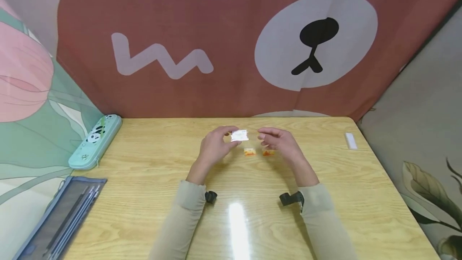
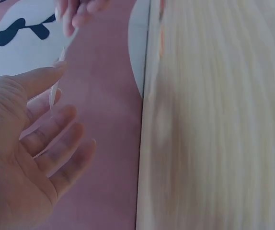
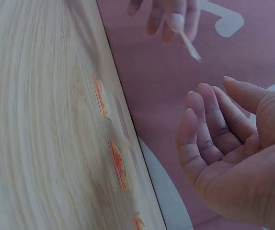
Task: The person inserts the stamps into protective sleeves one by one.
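My left hand [image 1: 214,146] pinches a small flat white packet [image 1: 240,135] between thumb and index finger, raised above the table; the other fingers spread loosely in the left wrist view. Seen from the wrists, the packet [image 3: 191,48] shows nearly edge-on. To its right my right hand [image 1: 283,143] hovers with loosely bent fingers, holding nothing and apart from the packet. Below the hands lie small orange-and-white packets, one [image 1: 250,152] between them and another [image 1: 268,153] partly hidden by the right hand. A third orange packet [image 3: 138,222] is cut off in the right wrist view.
A mint panda pencil case [image 1: 95,141] lies at the table's back left, with a blue-edged mesh pouch [image 1: 72,212] of pencils nearer. A small white block [image 1: 351,141] sits at the right. Behind the wooden table [image 1: 151,171] hangs a reddish-brown cloth [image 1: 234,91].
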Action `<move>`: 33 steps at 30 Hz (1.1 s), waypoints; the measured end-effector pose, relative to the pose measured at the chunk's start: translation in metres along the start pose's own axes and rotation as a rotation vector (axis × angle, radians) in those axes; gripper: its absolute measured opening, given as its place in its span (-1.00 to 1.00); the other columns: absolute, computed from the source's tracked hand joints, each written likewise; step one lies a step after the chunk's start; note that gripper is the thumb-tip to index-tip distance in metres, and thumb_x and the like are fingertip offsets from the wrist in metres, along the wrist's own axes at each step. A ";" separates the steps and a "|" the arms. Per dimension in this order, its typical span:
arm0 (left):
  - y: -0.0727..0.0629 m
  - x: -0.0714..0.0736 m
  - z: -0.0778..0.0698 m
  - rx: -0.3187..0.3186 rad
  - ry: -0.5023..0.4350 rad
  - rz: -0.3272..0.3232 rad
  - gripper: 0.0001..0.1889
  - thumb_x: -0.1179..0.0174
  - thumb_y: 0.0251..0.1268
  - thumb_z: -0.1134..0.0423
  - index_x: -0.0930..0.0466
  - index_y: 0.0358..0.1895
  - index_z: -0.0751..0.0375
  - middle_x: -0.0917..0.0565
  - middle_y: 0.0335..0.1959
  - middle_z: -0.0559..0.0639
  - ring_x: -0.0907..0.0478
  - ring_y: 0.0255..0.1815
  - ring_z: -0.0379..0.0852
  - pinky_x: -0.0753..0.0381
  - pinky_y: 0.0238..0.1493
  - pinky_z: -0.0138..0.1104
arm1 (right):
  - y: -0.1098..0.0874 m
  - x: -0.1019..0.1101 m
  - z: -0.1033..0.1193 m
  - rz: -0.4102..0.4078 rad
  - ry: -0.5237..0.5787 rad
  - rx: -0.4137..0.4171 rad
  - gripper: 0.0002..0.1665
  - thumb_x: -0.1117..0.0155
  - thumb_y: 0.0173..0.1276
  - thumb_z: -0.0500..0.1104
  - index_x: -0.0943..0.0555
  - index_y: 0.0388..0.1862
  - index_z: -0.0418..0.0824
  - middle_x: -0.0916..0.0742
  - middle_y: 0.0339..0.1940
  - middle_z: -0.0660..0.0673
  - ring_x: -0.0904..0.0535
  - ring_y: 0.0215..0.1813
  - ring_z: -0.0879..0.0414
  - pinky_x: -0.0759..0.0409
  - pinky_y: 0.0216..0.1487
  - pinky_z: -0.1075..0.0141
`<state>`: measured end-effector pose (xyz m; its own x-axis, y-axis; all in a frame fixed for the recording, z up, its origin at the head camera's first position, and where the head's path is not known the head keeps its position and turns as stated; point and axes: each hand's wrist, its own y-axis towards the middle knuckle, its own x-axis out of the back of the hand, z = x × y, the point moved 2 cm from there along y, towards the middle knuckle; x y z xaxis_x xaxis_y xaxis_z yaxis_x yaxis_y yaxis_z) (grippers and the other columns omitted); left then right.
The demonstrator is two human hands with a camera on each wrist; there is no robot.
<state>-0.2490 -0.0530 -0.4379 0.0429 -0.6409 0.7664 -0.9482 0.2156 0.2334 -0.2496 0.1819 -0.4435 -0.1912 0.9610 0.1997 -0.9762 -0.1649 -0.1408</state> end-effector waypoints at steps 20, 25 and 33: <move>0.022 0.001 0.055 0.056 0.006 0.109 -0.60 -0.45 0.23 0.10 -0.73 0.12 0.06 -0.70 0.22 0.03 -0.55 0.34 0.11 -0.43 0.46 -0.01 | 0.008 0.018 -0.014 0.065 -0.390 0.069 -0.37 -0.29 0.48 0.09 -0.50 0.45 -0.11 -0.64 0.36 -0.17 -0.59 0.29 -0.07 -0.62 0.10 0.15; 0.021 0.001 0.059 0.114 0.077 0.147 -0.60 -0.46 0.21 0.07 -0.73 0.13 -0.04 -0.68 0.25 0.01 -0.52 0.37 0.13 -0.41 0.43 0.07 | 0.011 0.015 -0.018 0.041 -0.584 0.148 -0.44 -0.32 0.45 0.09 -0.60 0.35 -0.07 -0.71 0.25 -0.15 -0.61 0.24 -0.13 -0.64 0.15 -0.02; 0.021 0.001 0.064 0.184 0.185 0.213 -0.57 -0.46 0.19 -0.02 -0.73 0.15 -0.18 -0.61 0.33 0.04 -0.48 0.41 0.15 -0.46 0.36 0.11 | 0.015 0.012 -0.022 0.030 -0.734 0.247 -0.50 -0.40 0.38 0.03 -0.68 0.25 -0.12 -0.78 0.09 -0.19 -0.67 0.12 -0.11 -0.64 0.14 -0.06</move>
<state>-0.2886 -0.0963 -0.4705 -0.1218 -0.4477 0.8858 -0.9822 0.1832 -0.0425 -0.2646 0.1953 -0.4650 -0.1523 0.5768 0.8026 -0.9476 -0.3160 0.0473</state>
